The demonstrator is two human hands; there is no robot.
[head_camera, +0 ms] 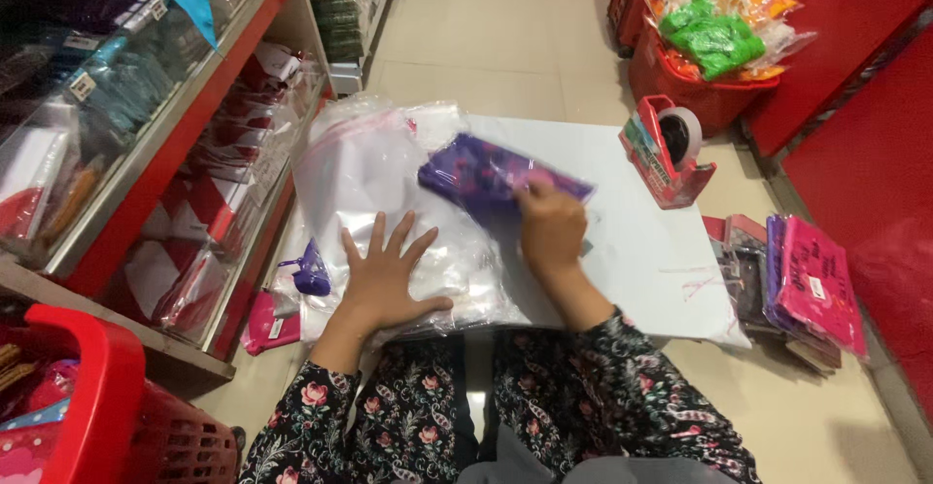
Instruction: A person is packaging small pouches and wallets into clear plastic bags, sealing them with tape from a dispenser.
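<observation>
My left hand (386, 272) lies flat with fingers spread on a stack of clear plastic bags (364, 168) that sits on a white board (632, 236). My right hand (550, 228) grips the near end of a purple item in a clear bag (483, 173), which lies tilted across the top of the stack. Both of my sleeves are dark with a floral print.
A red tape dispenser (666, 149) stands at the board's right edge. Pink and purple packaged pouches (807, 285) lie on the floor to the right. A red basket of packets (714, 51) is behind them. Red shelves (165, 144) line the left, with another red basket (92, 401) at the lower left.
</observation>
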